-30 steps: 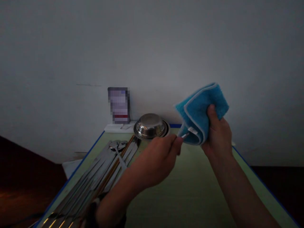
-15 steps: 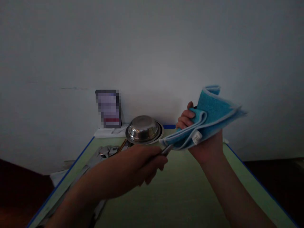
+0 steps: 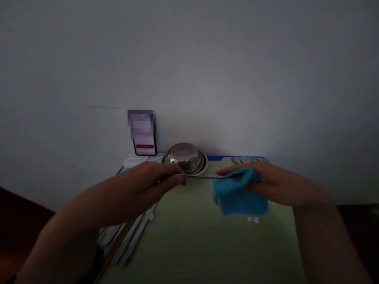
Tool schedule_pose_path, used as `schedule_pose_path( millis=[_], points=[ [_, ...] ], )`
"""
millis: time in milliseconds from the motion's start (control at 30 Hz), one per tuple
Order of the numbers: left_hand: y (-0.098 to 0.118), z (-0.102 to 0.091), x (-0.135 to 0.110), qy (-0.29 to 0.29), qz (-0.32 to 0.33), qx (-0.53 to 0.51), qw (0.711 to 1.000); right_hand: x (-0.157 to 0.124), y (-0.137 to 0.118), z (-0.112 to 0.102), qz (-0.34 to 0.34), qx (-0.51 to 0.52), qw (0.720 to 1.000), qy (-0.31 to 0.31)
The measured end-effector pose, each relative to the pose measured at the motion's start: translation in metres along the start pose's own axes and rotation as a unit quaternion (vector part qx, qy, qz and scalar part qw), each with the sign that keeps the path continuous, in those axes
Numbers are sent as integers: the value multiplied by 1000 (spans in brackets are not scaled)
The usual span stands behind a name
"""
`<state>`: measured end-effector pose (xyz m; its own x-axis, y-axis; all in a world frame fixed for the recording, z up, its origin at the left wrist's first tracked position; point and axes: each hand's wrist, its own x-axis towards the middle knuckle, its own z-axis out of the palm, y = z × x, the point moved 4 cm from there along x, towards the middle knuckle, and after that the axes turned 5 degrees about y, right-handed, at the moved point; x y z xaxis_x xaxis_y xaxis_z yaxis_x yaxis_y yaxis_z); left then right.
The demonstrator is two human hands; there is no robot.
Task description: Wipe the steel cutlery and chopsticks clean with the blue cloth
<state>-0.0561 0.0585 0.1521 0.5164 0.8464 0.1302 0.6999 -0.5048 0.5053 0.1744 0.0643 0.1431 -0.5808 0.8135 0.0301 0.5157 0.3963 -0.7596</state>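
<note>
Between my hands a thin metal utensil [image 3: 203,177] stretches level, seen edge-on, so its kind does not show. My left hand [image 3: 148,189] pinches one end between thumb and fingers. My right hand [image 3: 272,181] is closed on a folded blue cloth [image 3: 241,197], which wraps the utensil's other end and hides it. A white label [image 3: 252,219] hangs from the cloth's lower edge. Both hands are raised over the green table [image 3: 207,244].
Upturned metal bowls [image 3: 183,156] sit stacked at the table's back. A phone [image 3: 145,138] leans on the wall at back left. Several long utensils [image 3: 133,236] lie along the left, partly behind my left arm. More cutlery [image 3: 248,159] lies behind my right hand.
The cloth has come down from its raised, spread position and now folds round the utensil's right end. My right hand has turned and lowered; my left hand has shifted slightly left and up.
</note>
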Motion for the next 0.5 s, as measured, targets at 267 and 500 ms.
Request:
schedule_pose_path(
  millis=[267,500],
  points=[
    [17,1,10,19,-9,32,999,10,-9,20,33,-174,984,-7],
    [6,13,1,-86,-18,35,996,9,-7,30,38,-193,979,-44]
  ],
)
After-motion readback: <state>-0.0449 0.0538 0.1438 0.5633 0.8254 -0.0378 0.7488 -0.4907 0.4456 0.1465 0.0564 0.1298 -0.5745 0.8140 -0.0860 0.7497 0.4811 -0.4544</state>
